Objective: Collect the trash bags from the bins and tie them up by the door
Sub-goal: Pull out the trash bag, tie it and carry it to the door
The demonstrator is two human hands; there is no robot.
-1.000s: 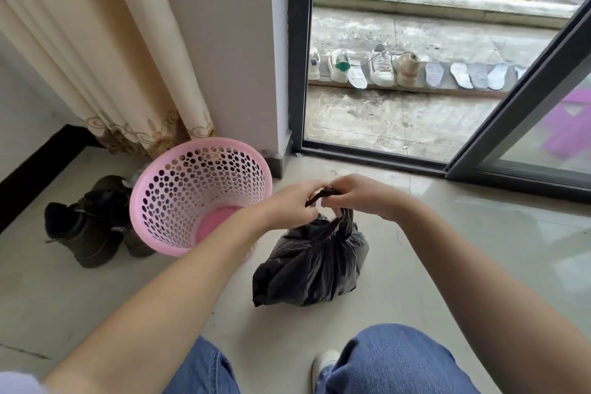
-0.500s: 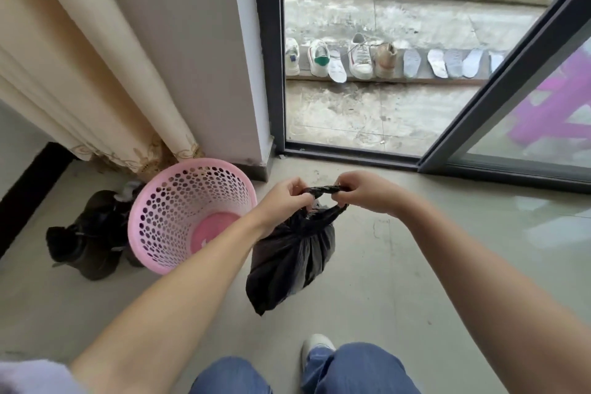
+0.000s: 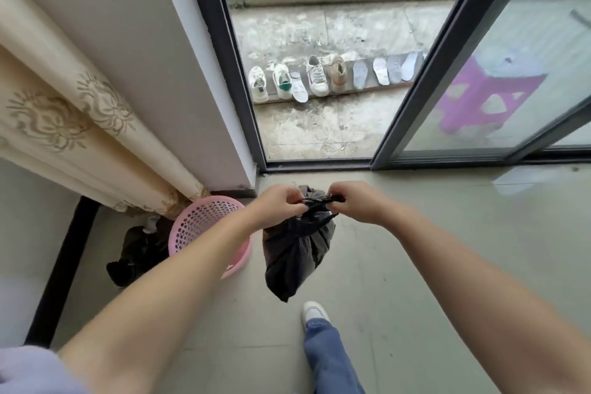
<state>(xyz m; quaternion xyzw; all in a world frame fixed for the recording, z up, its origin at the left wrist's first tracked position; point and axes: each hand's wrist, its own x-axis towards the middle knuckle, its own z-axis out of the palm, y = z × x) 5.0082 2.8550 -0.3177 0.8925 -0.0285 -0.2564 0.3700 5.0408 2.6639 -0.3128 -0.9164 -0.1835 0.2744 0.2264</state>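
Knotting looks nearly done, we judge: the black trash bag is out of the pink bin and hangs above the floor by the open sliding door, its neck gathered tight. Pulling the knot snug and setting it down seem to remain. Our left hand and right hand are both curled, each pinching a twisted end of the bag's neck, drawn apart.
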